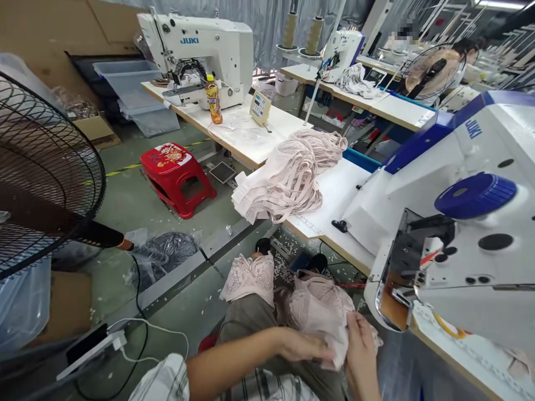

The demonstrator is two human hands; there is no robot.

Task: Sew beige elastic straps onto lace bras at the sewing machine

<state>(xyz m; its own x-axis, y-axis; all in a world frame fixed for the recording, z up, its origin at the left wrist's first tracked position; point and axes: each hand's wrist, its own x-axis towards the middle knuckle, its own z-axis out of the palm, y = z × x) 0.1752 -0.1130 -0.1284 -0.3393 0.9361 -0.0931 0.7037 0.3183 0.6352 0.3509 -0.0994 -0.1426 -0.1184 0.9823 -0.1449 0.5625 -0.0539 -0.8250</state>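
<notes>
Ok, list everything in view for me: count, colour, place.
Lace bra pieces: count unclear, pale pink, lower centre
Bra pile: one, pale pink, on the worktable
Sewing machines: at least three, mostly white, right foreground and background
Control panel: one, cream, upper centre
Drink bottle: one, yellow, left of the panel
Stool: one, red, floor at left
Thread cones: two, tan, top centre
Fans: two, dark, left edge and upper right
Hands: two, bare, on the bra pieces

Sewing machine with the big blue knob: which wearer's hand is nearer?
Right. In view, the right hand lies left of the sewing machine; the left hand lies farther left.
</notes>
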